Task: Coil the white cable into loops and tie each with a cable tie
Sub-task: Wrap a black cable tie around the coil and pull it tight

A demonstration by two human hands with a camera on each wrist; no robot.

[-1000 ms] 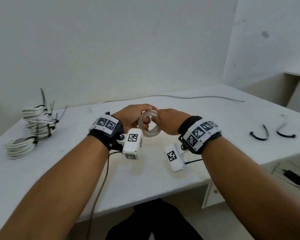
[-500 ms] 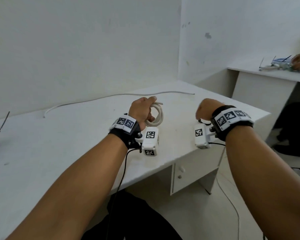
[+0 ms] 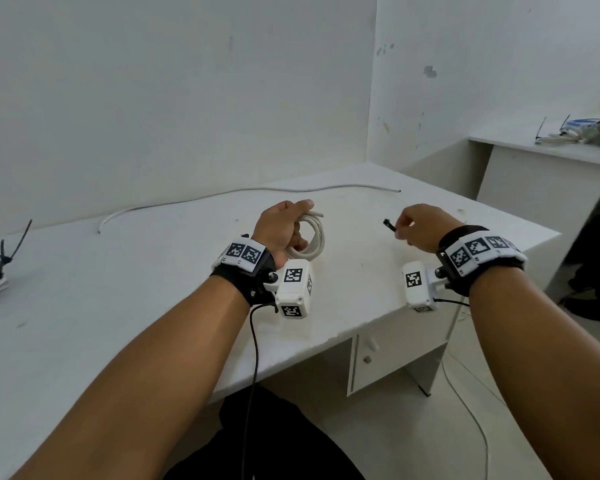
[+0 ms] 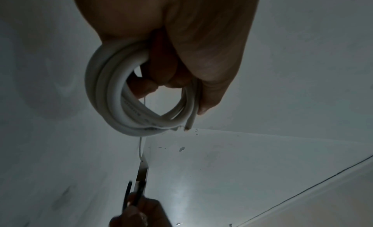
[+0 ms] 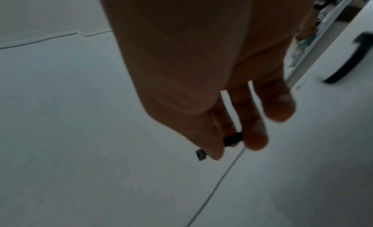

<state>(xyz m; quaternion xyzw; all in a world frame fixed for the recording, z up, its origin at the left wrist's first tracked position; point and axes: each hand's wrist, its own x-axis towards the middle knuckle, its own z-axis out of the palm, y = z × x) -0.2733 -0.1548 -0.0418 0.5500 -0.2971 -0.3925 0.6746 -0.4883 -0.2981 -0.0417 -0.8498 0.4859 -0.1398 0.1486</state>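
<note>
A: Since half a second ago your right hand point(image 3: 418, 225) has come back in over the bench point(image 3: 118, 306), now pinching a black cable tie point(image 3: 388, 225); your left hand point(image 3: 279, 225) hasn't shifted.

B: From the head view, where's the cable?

A: The white coil point(image 3: 310, 239) sits in your left hand above the bench, fingers curled through it, well apart from the tie. A loose cable point(image 3: 243, 192) lies along the wall.

B: And the left wrist view?

A: Your fingers point(image 4: 161, 74) grip only one side of the coil point(image 4: 113, 94), and a cut end point(image 4: 190, 122) pokes free. Ease that grip and I think the stiff loops spring apart.

B: Right wrist?

A: Thumb and fingertips point(image 5: 255, 138) pinch the tie point(image 5: 232, 138) near its head. It's blurred. Such a slight hold could let it slip or twist while threading.
</note>
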